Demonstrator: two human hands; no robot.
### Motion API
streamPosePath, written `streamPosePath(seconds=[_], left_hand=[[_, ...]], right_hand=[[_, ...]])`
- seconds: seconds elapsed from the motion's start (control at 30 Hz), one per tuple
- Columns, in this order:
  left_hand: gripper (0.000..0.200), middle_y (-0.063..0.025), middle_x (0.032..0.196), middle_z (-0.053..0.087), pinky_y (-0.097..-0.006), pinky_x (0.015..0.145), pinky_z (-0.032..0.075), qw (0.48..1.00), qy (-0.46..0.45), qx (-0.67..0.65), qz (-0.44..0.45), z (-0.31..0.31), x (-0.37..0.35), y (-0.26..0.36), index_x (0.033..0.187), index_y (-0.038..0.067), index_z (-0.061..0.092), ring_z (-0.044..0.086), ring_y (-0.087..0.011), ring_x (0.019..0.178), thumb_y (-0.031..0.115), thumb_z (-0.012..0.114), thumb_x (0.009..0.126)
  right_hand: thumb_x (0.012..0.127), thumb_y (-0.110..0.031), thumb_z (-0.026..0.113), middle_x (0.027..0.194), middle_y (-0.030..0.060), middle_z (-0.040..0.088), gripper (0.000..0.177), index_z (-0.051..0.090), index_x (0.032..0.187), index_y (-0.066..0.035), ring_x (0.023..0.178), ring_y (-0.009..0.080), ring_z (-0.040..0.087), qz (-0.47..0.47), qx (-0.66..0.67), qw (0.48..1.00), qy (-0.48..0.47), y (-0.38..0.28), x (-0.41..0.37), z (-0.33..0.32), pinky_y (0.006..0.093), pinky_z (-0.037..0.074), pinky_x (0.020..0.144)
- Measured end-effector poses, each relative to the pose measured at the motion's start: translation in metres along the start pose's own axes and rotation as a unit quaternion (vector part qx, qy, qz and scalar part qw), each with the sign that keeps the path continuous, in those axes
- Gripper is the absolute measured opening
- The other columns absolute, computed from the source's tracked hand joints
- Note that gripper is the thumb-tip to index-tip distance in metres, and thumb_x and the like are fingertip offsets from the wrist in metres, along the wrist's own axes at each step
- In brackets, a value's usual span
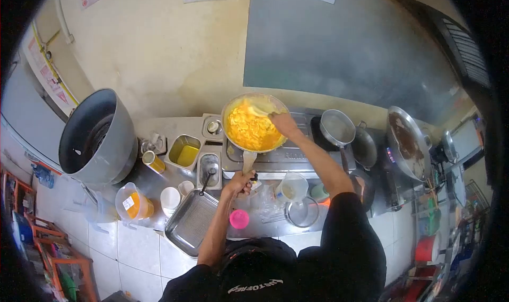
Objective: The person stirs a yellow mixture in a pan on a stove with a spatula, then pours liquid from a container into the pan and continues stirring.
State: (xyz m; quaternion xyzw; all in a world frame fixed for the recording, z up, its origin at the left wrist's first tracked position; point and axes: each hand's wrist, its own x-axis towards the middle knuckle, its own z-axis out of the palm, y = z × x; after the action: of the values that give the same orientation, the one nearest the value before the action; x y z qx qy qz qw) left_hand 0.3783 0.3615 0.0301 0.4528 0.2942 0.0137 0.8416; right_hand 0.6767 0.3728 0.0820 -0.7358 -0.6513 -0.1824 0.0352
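Frying pan [225, 116] on the stove [289, 158], filled with soft yellow egg [249, 131]. The left hand [240, 183] is closed around the stiff handle [248, 161], the safe hold; the loaded pan is probably heavy and hot. The right hand [284, 125] grips a spatula [258, 111] in the egg.

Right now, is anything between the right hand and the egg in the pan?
Nothing visible. The right hand is over the pan, its spatula in the egg; the left hand grips the pan handle.
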Motion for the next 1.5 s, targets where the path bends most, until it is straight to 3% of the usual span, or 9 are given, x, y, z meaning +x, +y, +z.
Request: streamPosePath(seconds=[0.07, 0.2, 0.37, 0.47, 0.7, 0.87, 1.0, 1.23, 1.5], left_hand=[[0.037, 0.0020, 0.055, 0.038, -0.0265, 0.037, 0.035, 1.000, 0.012, 0.011, 0.002, 0.007, -0.006, 0.006, 0.086, 0.006, 0.046, 0.035, -0.0076, 0.039, 0.039, 0.061, 0.084], [0.036, 0.0016, 0.055, 0.038, -0.0244, 0.036, 0.033, 0.999, 0.045, 0.008, -0.011, 0.007, -0.001, 0.000, 0.085, 0.007, 0.043, 0.036, -0.0076, 0.040, 0.038, 0.060, 0.084], [0.038, 0.0002, 0.055, 0.039, -0.0243, 0.035, 0.032, 0.998, 0.062, -0.006, -0.004, 0.016, -0.002, -0.001, 0.082, 0.007, 0.040, 0.037, -0.0085, 0.039, 0.039, 0.060, 0.084], [0.037, 0.0006, 0.053, 0.037, -0.0249, 0.035, 0.033, 0.998, 0.069, -0.004, -0.009, 0.016, 0.002, -0.009, 0.083, 0.008, 0.040, 0.035, -0.0087, 0.038, 0.039, 0.060, 0.084], [0.035, 0.0002, 0.054, 0.039, -0.0259, 0.036, 0.037, 0.999, 0.053, -0.006, -0.011, 0.018, 0.003, -0.008, 0.084, 0.008, 0.043, 0.036, -0.0081, 0.038, 0.039, 0.060, 0.084], [0.033, 0.0008, 0.053, 0.039, -0.0265, 0.034, 0.035, 0.997, 0.074, -0.023, 0.007, 0.019, 0.001, -0.007, 0.082, 0.008, 0.041, 0.035, -0.0087, 0.037, 0.036, 0.060, 0.085], [0.032, 0.0001, 0.052, 0.039, -0.0279, 0.035, 0.036, 0.998, 0.039, -0.039, -0.002, 0.017, -0.002, -0.004, 0.078, 0.009, 0.040, 0.036, -0.0100, 0.037, 0.033, 0.058, 0.086], [0.033, -0.0009, 0.052, 0.040, -0.0279, 0.035, 0.038, 0.998, -0.012, -0.066, 0.015, 0.005, 0.008, -0.013, 0.072, 0.009, 0.041, 0.038, -0.0100, 0.038, 0.033, 0.059, 0.086], [0.034, -0.0002, 0.053, 0.039, -0.0279, 0.035, 0.037, 0.998, 0.001, -0.063, 0.008, 0.004, 0.008, -0.010, 0.075, 0.009, 0.039, 0.036, -0.0099, 0.039, 0.034, 0.059, 0.086]], right_hand=[[0.081, -0.011, 0.047, 0.083, 0.0134, 0.063, 0.016, 0.059, 0.088, -0.003, 0.076, 0.0284, 0.063, -0.176, -0.009, 0.984, -0.034, -0.005, 0.008, -0.015, 0.0396, 0.051, 0.063], [0.079, -0.011, 0.050, 0.083, 0.0133, 0.063, 0.016, 0.061, 0.087, -0.002, 0.075, 0.0294, 0.063, -0.254, -0.001, 0.962, -0.098, -0.002, 0.004, -0.085, 0.0398, 0.051, 0.062], [0.076, -0.011, 0.054, 0.079, 0.0139, 0.063, 0.014, 0.065, 0.081, -0.004, 0.076, 0.0291, 0.063, -0.190, -0.044, 0.968, -0.161, -0.022, -0.061, -0.162, 0.0373, 0.052, 0.062], [0.073, -0.007, 0.054, 0.077, 0.0130, 0.061, 0.010, 0.062, 0.079, -0.005, 0.076, 0.0276, 0.062, -0.021, 0.045, 0.987, -0.151, -0.048, -0.091, -0.077, 0.0405, 0.050, 0.065], [0.072, -0.008, 0.056, 0.075, 0.0187, 0.061, 0.014, 0.062, 0.081, 0.000, 0.070, 0.0334, 0.062, 0.032, 0.098, 0.994, -0.026, -0.014, -0.007, 0.025, 0.0433, 0.050, 0.061], [0.071, -0.007, 0.054, 0.085, 0.0232, 0.062, 0.016, 0.062, 0.081, 0.004, 0.081, 0.0351, 0.062, 0.067, 0.072, 0.974, -0.203, -0.031, -0.027, -0.131, 0.0440, 0.050, 0.069], [0.070, -0.005, 0.056, 0.081, 0.0225, 0.063, 0.015, 0.064, 0.079, 0.003, 0.078, 0.0355, 0.064, 0.034, 0.066, 0.971, -0.229, -0.086, -0.049, -0.130, 0.0423, 0.051, 0.068], [0.072, -0.013, 0.058, 0.086, 0.0214, 0.064, 0.019, 0.065, 0.083, 0.001, 0.081, 0.0340, 0.064, 0.236, 0.104, 0.956, -0.136, -0.090, 0.035, -0.022, 0.0419, 0.051, 0.071], [0.070, -0.014, 0.058, 0.082, 0.0203, 0.064, 0.019, 0.064, 0.081, 0.001, 0.078, 0.0334, 0.064, 0.158, 0.020, 0.962, -0.221, -0.083, -0.033, -0.154, 0.0422, 0.051, 0.067]])
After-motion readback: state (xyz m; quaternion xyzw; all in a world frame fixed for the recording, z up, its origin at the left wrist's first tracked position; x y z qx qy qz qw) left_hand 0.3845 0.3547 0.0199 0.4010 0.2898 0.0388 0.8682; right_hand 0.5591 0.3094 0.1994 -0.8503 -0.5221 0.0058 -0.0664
